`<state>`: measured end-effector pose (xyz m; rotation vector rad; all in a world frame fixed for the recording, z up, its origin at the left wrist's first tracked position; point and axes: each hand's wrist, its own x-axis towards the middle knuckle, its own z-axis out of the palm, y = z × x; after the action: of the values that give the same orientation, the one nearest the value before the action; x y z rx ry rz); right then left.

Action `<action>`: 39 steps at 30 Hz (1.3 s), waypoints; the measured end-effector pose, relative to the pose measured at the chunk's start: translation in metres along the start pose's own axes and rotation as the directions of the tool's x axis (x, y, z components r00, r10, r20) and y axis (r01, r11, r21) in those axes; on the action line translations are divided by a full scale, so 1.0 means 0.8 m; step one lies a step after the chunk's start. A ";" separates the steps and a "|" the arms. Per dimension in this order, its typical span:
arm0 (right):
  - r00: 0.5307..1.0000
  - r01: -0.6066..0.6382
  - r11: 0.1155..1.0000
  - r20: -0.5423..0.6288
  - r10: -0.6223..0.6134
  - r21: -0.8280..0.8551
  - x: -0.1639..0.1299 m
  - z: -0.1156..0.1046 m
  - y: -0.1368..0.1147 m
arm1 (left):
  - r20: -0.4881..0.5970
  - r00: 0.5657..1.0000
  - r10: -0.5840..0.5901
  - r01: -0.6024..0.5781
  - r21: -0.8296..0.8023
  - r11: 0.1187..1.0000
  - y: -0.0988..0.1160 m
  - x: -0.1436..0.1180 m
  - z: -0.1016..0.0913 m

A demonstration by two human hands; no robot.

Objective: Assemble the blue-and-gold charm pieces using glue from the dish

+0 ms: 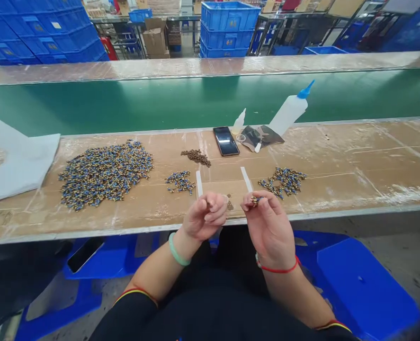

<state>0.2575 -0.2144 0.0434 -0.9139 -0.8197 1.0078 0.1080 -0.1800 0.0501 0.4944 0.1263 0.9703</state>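
Observation:
My left hand (207,217) is closed above the table's front edge, its fingertips pinched on something too small to make out. My right hand (269,226) is closed too, with small blue-and-gold metal parts (256,200) between thumb and fingers. A small pile of similar parts (284,181) lies just beyond my right hand. Past my left hand is another little pile (180,182), and farther left a large heap (105,173). Tiny brown pieces (196,157) lie in the middle. Two white strips, left (199,183) and right (246,179), rest on the brown tabletop.
A phone (226,141), a small dropper bottle (238,122), a dark pouch (261,137) and a large white bottle with blue nozzle (288,113) sit at the back. White sheets (21,158) lie left. A green belt (153,104) runs behind; blue stools (364,284) stand below.

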 end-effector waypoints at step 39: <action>0.857 0.476 0.432 0.514 -0.033 -0.766 0.016 -0.056 -0.027 | -0.085 0.987 0.133 -0.127 0.069 0.989 -0.046 -0.065 -0.042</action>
<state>0.3085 -0.2190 0.0474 -1.3887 -1.9329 0.4209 0.0959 -0.2279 -0.0028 0.5228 0.2081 1.1196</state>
